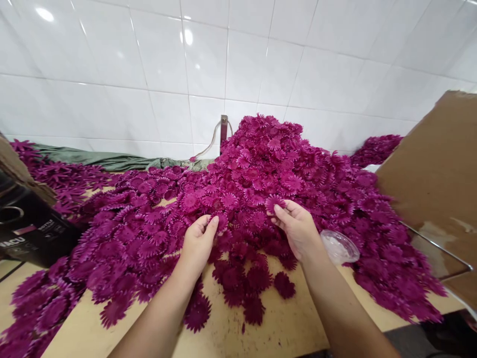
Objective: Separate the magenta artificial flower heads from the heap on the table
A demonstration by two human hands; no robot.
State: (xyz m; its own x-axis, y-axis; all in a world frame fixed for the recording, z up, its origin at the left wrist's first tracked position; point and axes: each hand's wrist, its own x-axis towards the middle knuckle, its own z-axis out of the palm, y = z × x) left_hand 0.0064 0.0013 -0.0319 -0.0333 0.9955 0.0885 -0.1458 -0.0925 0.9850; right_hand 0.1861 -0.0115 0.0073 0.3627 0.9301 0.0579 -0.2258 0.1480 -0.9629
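Observation:
Magenta artificial flower layers with fringed edges lie heaped in a large pile [268, 149] in front of me. Over its near side, my left hand [199, 241] is closed, thumb against fingers, on the edge of one flower layer [222, 222]. My right hand [297, 227] pinches another flower layer [275, 202] between thumb and fingertips, raised slightly above the heap. The two hands are apart. Just right of my right wrist sits a clear plastic dish [340, 247] with something whitish in it. A few loose layers [284, 285] lie on the tabletop between my forearms.
A black printed container [33, 228] stands at the left. Cardboard [428, 179] rises at the right. Green cloth [93, 158] lies along the white tiled wall [208, 54], where a metal strip [223, 130] with a cord stands. The wooden tabletop [283, 323] shows near me.

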